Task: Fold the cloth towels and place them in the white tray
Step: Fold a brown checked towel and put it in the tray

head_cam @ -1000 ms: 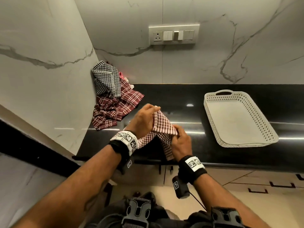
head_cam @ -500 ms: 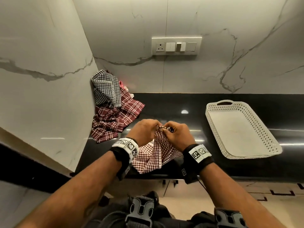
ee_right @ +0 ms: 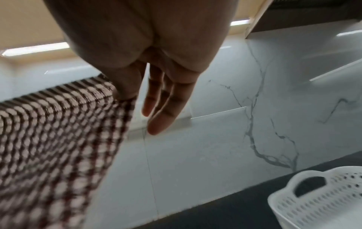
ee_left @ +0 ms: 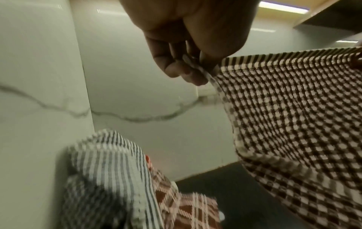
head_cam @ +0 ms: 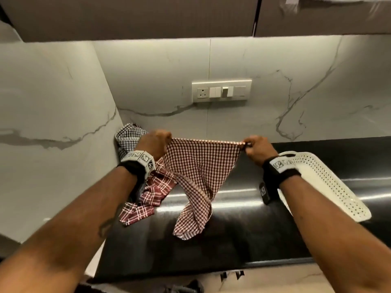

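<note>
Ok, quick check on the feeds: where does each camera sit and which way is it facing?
Head: on the head, looking down at the counter; both forearms, left hand and right hand stretching the checked towel.
Left wrist: along the left hand toward the wall corner; fingers pinching a towel corner.
Right wrist: along the right hand toward the wall; white tray below.
Shared: all show the towel.

No words, brands or numbers can be read in any view. The wrist bands carry only black-and-white square code marks, not letters.
</note>
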